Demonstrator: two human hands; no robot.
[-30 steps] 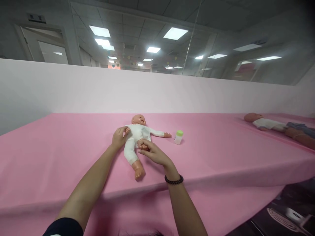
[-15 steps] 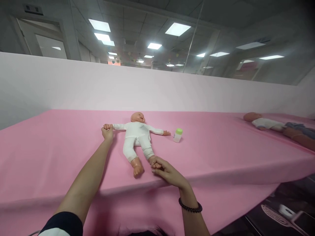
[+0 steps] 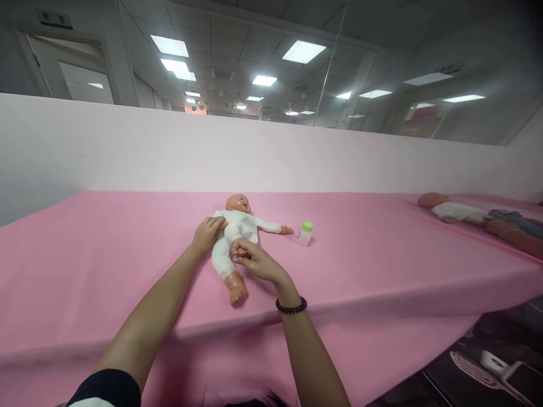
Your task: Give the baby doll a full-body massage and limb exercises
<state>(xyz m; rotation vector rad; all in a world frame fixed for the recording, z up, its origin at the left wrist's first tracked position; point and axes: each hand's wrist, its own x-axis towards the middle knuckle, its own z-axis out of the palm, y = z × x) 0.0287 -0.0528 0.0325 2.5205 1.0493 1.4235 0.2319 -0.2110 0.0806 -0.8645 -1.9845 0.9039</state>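
Left hand (image 3: 206, 233) closed around the small plastic arm of a baby doll in a white knit bodysuit (image 3: 236, 233), folding that arm in across the chest. Right hand (image 3: 254, 261) wrapped around the doll's near leg, bending the knee up toward the belly; black bead bracelet (image 3: 291, 307) at the wrist. Doll flat on its back on the pink cloth-covered table (image 3: 106, 254), close to the front edge, head toward the pale pink back wall (image 3: 169, 152), other arm stretched out to the side, other leg straight with bare foot pointing at the edge. Small white bottle with a green cap (image 3: 305, 233) upright just beyond the outstretched hand, not touching. Second doll (image 3: 458, 212) lying well apart at far right. Best handled, by the look of it, with light holds near the joints, both limbs bent slowly together, torso kept flat on the cloth.
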